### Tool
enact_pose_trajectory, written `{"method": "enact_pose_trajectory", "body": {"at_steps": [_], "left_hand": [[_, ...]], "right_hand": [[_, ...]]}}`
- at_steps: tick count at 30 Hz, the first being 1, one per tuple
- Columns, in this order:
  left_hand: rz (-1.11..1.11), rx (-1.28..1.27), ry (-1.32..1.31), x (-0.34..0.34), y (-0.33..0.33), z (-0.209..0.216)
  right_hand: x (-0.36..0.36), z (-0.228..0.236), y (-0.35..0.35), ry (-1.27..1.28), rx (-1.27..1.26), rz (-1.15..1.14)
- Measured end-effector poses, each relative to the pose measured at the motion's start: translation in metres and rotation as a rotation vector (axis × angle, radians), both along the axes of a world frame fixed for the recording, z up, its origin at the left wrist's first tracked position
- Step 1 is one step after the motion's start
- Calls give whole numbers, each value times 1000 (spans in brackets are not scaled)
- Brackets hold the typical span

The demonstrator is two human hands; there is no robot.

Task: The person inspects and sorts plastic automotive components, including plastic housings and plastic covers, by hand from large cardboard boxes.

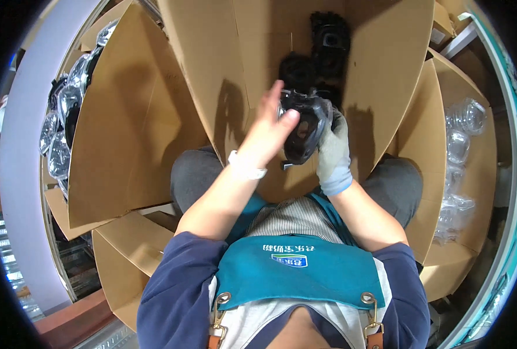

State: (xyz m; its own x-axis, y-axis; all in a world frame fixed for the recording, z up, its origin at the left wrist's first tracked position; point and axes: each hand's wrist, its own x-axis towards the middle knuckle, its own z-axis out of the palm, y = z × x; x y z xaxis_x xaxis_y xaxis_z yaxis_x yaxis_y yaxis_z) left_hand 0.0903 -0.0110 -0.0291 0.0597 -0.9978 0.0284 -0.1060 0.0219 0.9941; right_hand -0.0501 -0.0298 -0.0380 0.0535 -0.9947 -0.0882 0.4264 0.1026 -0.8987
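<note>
In front of me, over an open cardboard box, my right hand (335,148) in a grey glove with a light blue cuff grips the right side of a black plastic lamp-like housing (309,131) with a clear edge. The housing is tilted, and its exact kind is hard to make out. My bare left hand (270,128), slightly blurred, is at the housing's left side with thumb and fingers apart. Its thumb overlaps the part; whether it touches is unclear. Further in, several similar black housings (330,43) lie inside the cardboard box (212,52).
To the left, a cardboard flap (124,128) stands beside a stack of clear and black parts (69,104). On the right, another carton (421,157) holds several clear plastic covers (457,145). My knees flank the middle box.
</note>
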Motion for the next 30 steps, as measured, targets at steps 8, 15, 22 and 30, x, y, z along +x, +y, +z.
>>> {"method": "enact_pose_trajectory", "body": {"at_steps": [8, 15, 22, 30], "left_hand": [[12, -18, 408, 12, -6, -22], [-229, 285, 1258, 3, 8, -2], [-278, 63, 847, 18, 1, -3], [-199, 15, 706, 39, 4, 8]], "right_hand": [[-6, 25, 34, 391, -322, 192], [3, 2, 8, 611, -598, 146], [15, 23, 23, 407, -334, 235], [22, 29, 26, 171, -324, 74]]}}
